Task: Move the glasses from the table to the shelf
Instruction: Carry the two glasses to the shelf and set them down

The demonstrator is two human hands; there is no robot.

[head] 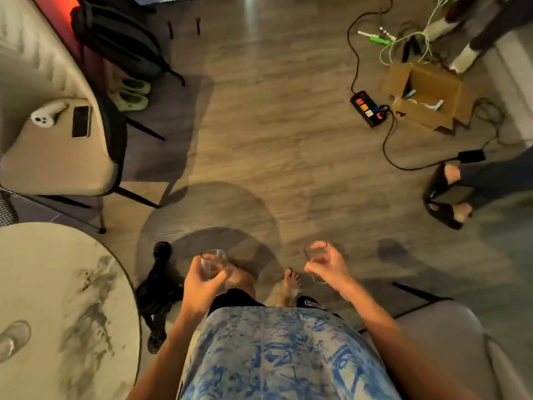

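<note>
While you stand just off the right edge of the round marbled counter (66, 284), each of your two hands carries one glass above the wood floor (259, 140). That makes three glasses in all: two in the air and one on the counter.

Your left hand (202, 284) has its fingers and thumb curled round the left glass (214, 262). This glass is clear and upright, and it sits close to the counter's right edge but clear of it. Your right hand (327, 268) grips the right glass (315, 256) from the side with bent fingers. It is farther from the counter than the left glass, and blur hides its lower part.

The third glass (13, 339) sits on the counter, at the side farthest from you. It is too smeared to tell whether it stands or lies. Your one visible bare foot (291, 281) is on the floor between the two held glasses.

Beyond the counter stands one beige chair (57, 166). One white controller (46, 116) and one dark phone (81, 121) lie side by side on its seat. One pair of green slippers (134, 95) lies on the floor past that chair.

Well away from the counter, across the floor, lie one black power strip (367, 108) and one open cardboard box (424, 96) beside it. Another person's two feet in black sandals (441, 183) are there too.
</note>
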